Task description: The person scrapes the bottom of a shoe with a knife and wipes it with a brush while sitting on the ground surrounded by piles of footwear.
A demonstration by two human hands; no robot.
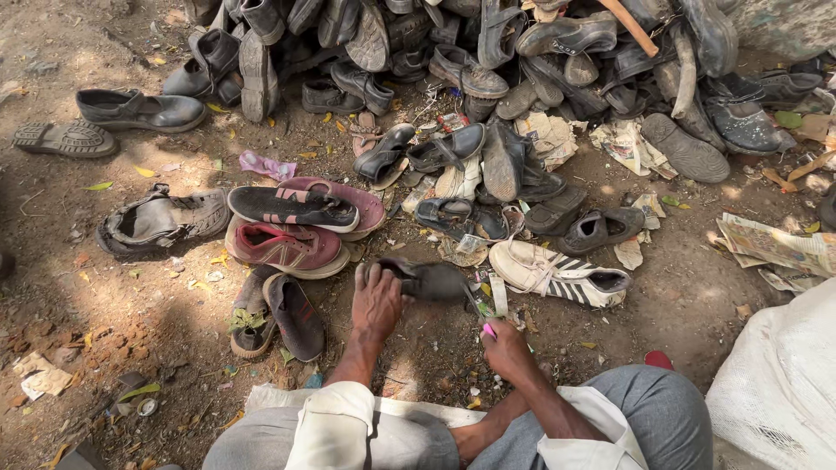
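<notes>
- Left hand [376,300] laid flat over the near end of a dark worn shoe [427,280], fingers together and curled over its edge, pressing it to the dirt ground [697,296]
- Dark worn shoe lying on the ground straight ahead of the knees, between a red sneaker [287,247] on the left and a white striped sneaker [557,274] on the right
- Right hand [507,346] closed in a loose fist, fingers clamped on a small pink-tipped tool [489,331], just beside the shoe's right end
- Black sneaker [292,207] stacked on a maroon shoe [353,202], directly above the red sneaker
- Two dark slip-on shoes [279,315] side by side, left of the left forearm
- Big heap of black leather shoes [488,52] across the far edge
- Crumpled newspaper [771,245] at the right, near a white woven sack [779,383]
- Lone black shoe [139,109] and an upturned sole [65,139] far left, well apart from the hands
</notes>
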